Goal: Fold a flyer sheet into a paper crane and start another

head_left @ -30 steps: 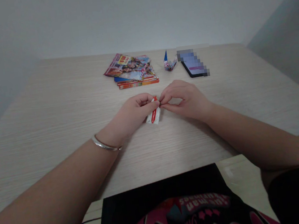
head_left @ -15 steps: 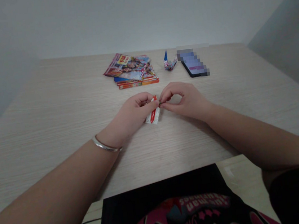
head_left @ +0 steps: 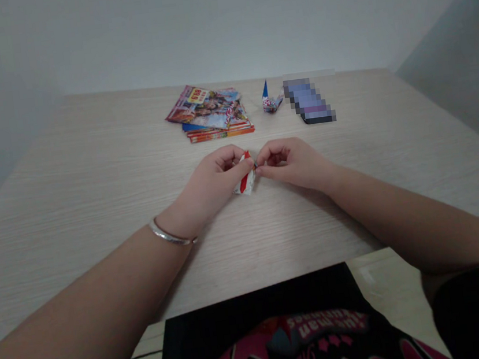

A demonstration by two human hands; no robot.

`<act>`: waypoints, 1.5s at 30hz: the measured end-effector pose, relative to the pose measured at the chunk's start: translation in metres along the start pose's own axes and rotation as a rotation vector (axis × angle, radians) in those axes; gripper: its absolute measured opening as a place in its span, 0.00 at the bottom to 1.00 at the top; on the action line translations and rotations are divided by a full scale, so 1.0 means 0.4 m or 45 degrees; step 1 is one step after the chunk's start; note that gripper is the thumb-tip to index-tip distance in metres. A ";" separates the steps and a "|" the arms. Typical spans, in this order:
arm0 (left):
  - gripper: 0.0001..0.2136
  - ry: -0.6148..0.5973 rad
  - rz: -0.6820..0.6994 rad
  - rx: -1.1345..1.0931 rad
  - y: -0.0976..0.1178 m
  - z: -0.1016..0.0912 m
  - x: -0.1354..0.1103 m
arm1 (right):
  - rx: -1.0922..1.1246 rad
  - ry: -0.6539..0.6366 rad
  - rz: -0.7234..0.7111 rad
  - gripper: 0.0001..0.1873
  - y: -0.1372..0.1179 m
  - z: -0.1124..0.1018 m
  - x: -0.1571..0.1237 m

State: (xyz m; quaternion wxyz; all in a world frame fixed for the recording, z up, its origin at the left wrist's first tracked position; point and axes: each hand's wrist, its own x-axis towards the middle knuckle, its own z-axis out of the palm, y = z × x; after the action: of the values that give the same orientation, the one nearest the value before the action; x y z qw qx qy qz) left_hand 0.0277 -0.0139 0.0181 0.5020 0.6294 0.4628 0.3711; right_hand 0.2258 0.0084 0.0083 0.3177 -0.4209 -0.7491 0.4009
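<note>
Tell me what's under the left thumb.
A white-and-red paper piece, held in the left hand. Its top and bottom show; the part directly beneath is covered.

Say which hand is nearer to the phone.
Right. The right hand is on the near side of the phone, slightly left of it; the left hand is farther left, holding the folded paper.

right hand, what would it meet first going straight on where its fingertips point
Most likely the red and white paper, its edge right at the tips of the right hand; then the left hand. Depth is unclear.
</note>
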 end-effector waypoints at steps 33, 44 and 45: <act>0.07 0.020 -0.109 -0.180 -0.013 0.008 0.005 | 0.201 -0.013 0.081 0.13 -0.002 0.024 0.000; 0.08 0.066 0.046 0.165 -0.014 0.002 0.008 | 0.205 0.014 0.200 0.11 -0.013 0.029 0.008; 0.08 0.066 0.059 0.198 -0.011 0.003 0.007 | 0.213 0.014 0.219 0.11 -0.015 0.031 0.009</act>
State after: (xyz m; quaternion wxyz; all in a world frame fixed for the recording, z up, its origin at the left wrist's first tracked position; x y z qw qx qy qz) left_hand 0.0286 -0.0113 0.0137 0.4307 0.6673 0.4884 0.3615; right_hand 0.2120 0.0056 0.0082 0.3203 -0.4578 -0.6725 0.4853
